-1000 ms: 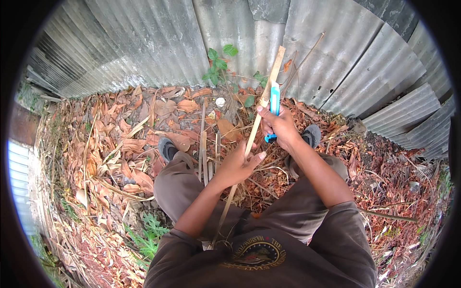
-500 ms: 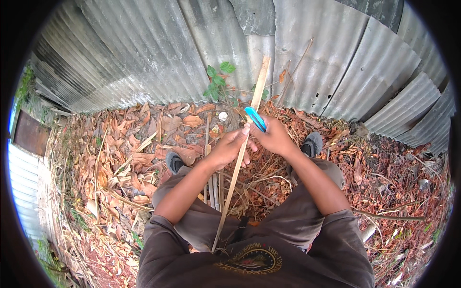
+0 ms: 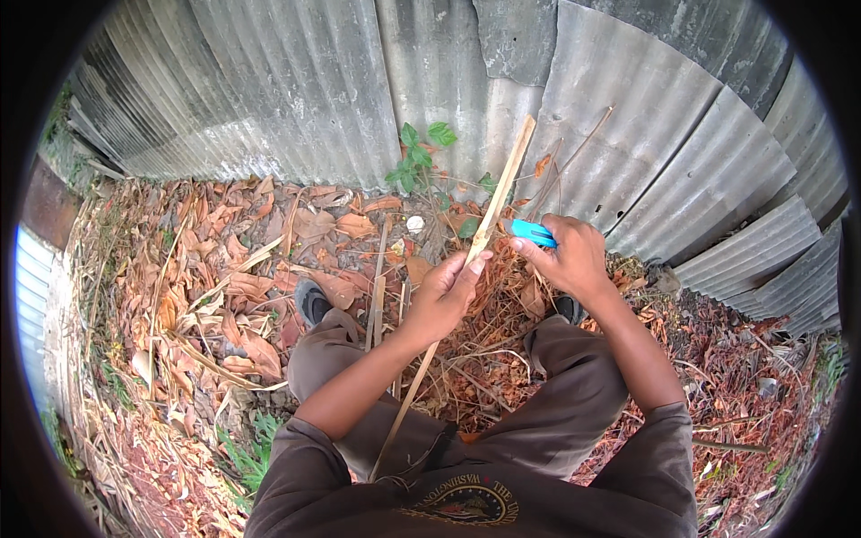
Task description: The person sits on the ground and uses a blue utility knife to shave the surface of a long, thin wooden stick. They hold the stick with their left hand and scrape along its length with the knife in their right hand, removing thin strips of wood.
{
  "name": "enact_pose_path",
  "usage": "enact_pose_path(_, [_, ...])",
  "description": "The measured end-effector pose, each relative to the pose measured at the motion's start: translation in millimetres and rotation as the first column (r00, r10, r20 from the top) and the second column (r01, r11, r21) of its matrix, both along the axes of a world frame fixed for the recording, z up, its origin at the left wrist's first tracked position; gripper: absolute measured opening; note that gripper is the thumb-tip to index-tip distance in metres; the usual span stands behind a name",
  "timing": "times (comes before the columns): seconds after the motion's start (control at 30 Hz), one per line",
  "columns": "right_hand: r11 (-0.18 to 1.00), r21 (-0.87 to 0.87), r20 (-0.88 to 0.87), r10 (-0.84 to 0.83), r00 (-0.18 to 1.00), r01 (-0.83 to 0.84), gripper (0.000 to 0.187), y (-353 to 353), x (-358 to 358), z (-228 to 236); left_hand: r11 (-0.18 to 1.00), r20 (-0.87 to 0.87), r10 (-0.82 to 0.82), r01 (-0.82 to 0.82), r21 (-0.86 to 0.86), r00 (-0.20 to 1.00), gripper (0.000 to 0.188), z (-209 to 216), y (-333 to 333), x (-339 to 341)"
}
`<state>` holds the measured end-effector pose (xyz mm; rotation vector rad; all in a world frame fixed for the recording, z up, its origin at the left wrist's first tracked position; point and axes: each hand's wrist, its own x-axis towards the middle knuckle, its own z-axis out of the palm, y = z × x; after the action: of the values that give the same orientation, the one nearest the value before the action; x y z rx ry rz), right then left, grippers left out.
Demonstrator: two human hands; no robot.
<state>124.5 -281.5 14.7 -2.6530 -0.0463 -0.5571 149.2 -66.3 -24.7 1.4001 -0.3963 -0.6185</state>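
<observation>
A long, narrow strip of pale wood (image 3: 508,179) slants from my lap up toward the metal fence. My left hand (image 3: 446,296) is closed around it near its middle, thumb on top. Just above that thumb the strip has a rough, nicked spot with a raised sliver. My right hand (image 3: 574,255) grips a bright blue utility knife (image 3: 533,233), held to the right of the strip. Its tip points left at the wood, near its edge; whether it touches cannot be made out. The strip's lower end rests against my trousers and shirt.
A corrugated metal fence (image 3: 296,90) stands across the far side. Dry brown leaves (image 3: 256,296) and twigs cover the ground. More thin wooden strips (image 3: 378,309) lie between my feet, by the left shoe (image 3: 312,303). A small green plant (image 3: 415,161) grows at the fence.
My right hand has drawn away to the right with the utility knife, which has turned from upright to nearly level. The rough spot on the strip now shows. My left hand keeps its hold.
</observation>
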Motion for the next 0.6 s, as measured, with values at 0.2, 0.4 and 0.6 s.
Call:
enact_pose_path(0.2, [0.996, -0.029, 0.068, 0.083, 0.994, -0.081, 0.061, 6, 11, -28, 0.999, -0.031, -0.033, 0.034, 0.034, 0.999, 0.036, -10, 8, -16])
enact_pose_path(0.4, [0.983, -0.045, 0.093, 0.179, 0.979, -0.176, 0.061, 15, 17, -33, 0.974, -0.297, -0.21, 0.172, -0.149, 0.931, 0.048, -5, 19, -9])
enact_pose_path(0.6, [0.988, -0.079, 0.137, 0.146, 0.98, -0.136, 0.061, 32, 18, -36, 0.964, -0.373, -0.234, 0.166, -0.206, 0.898, 0.046, 1, 25, -12])
